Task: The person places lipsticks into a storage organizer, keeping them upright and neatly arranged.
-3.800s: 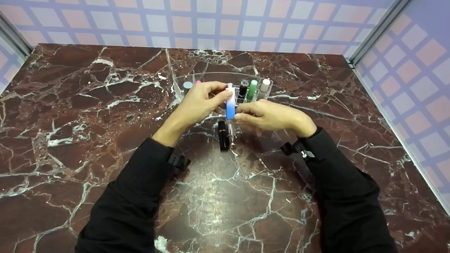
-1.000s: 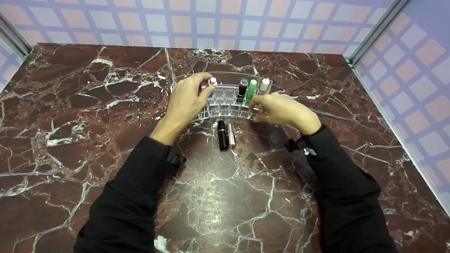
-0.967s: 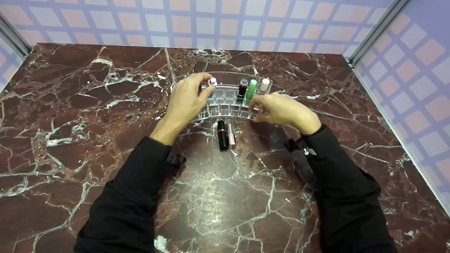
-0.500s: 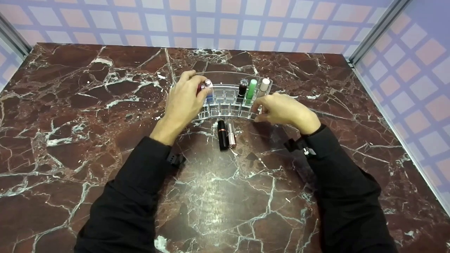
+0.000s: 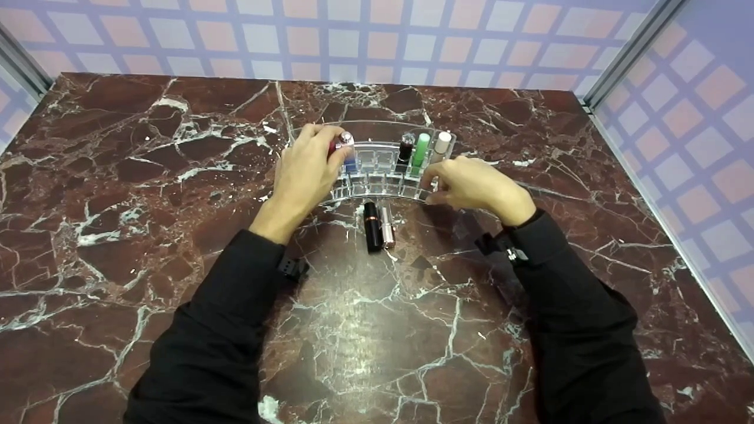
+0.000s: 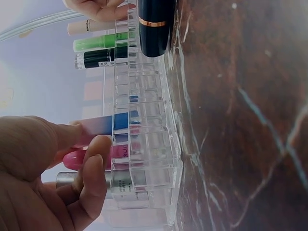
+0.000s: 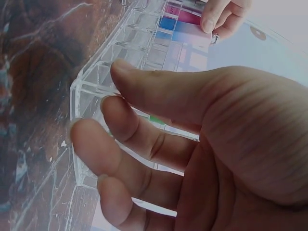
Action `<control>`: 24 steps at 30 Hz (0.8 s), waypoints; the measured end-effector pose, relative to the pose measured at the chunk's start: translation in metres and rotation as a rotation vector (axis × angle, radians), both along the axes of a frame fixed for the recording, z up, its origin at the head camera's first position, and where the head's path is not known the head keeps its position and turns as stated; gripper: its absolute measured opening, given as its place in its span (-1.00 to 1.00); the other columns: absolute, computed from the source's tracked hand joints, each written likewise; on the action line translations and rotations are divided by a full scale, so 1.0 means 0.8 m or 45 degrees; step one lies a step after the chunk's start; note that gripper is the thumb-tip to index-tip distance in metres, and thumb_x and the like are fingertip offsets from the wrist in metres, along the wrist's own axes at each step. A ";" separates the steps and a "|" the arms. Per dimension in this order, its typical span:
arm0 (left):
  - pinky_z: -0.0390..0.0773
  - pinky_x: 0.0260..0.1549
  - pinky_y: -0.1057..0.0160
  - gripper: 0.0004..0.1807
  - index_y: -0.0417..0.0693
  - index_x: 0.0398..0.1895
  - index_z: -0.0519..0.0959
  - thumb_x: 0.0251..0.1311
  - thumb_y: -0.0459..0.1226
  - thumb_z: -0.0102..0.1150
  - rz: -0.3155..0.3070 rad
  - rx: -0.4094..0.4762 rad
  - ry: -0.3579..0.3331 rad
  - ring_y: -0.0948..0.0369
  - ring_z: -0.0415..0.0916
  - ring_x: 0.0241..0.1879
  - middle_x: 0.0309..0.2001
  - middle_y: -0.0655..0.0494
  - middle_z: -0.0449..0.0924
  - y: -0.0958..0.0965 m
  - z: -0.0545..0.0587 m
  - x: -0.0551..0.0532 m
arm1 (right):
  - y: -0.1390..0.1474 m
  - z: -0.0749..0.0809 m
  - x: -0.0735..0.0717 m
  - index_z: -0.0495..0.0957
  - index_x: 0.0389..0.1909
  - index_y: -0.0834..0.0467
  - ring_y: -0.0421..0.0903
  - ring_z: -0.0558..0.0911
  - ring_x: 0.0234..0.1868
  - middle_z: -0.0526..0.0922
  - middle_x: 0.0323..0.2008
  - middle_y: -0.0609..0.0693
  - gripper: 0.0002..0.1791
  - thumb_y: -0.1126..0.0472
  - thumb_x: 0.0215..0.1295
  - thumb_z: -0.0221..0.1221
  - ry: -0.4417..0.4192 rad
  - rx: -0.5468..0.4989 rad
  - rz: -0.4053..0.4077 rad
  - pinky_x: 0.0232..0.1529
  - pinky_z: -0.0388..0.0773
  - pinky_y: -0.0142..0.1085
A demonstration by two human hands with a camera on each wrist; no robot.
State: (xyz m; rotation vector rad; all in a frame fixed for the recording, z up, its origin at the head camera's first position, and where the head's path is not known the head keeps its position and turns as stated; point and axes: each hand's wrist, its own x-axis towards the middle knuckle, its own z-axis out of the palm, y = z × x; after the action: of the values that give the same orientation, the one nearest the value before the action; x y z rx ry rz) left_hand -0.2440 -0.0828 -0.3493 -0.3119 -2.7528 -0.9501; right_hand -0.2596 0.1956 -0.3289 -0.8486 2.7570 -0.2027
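Note:
My left hand pinches the pale upper end of a blue-and-white lipstick. It stands in a slot at the left of a clear, curved, tiered organizer. Beside it in the left wrist view are a pink lipstick and a silver-capped tube, partly hidden by the fingers. My right hand is at the organizer's front right, fingers loosely bent, with nothing seen between them in the right wrist view. Whether the fingertips touch the organizer, I cannot tell.
The organizer's right side holds a black tube, a green tube and a white-capped tube. In front of it a black lipstick and a rose-gold lipstick lie side by side on the marbled table.
The blue-and-white lipstick, earlier held up between both hands, has gone left and down into a left slot. The right hand has let go of it and moved right, staying nearly still lately.

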 end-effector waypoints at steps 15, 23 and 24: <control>0.61 -0.04 0.07 -0.58 0.00 0.35 0.54 0.51 -0.13 0.14 0.034 0.044 -0.010 0.04 0.59 -0.07 0.23 -0.07 0.49 -0.004 0.003 0.002 | -0.001 -0.001 0.000 0.68 0.05 0.05 -0.04 0.72 -0.39 0.77 -0.32 0.04 -0.71 0.07 0.37 0.36 -0.009 -0.008 -0.017 -0.05 0.63 0.06; 0.65 -0.05 0.08 -0.53 -0.14 0.37 0.47 0.50 -0.16 0.16 0.055 0.070 -0.037 0.03 0.59 -0.10 0.18 -0.10 0.45 -0.002 0.007 0.003 | -0.001 0.000 0.000 0.69 0.03 0.06 0.04 0.73 -0.26 0.78 -0.24 0.08 -0.75 0.08 0.41 0.32 0.023 -0.010 0.011 -0.04 0.63 0.08; 0.65 -0.06 0.09 -0.53 -0.15 0.37 0.45 0.50 -0.15 0.16 0.061 0.069 -0.040 0.03 0.59 -0.12 0.17 -0.10 0.45 -0.002 0.008 0.004 | 0.000 0.000 0.000 0.69 0.02 0.06 0.05 0.74 -0.26 0.78 -0.24 0.08 -0.75 0.08 0.41 0.32 0.025 -0.011 0.014 -0.04 0.63 0.09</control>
State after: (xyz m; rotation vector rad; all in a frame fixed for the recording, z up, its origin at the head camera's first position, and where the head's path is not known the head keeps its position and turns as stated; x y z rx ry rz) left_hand -0.2410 -0.0846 -0.3432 -0.2235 -2.7442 -1.0234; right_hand -0.2593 0.1952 -0.3289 -0.8722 2.7707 -0.2058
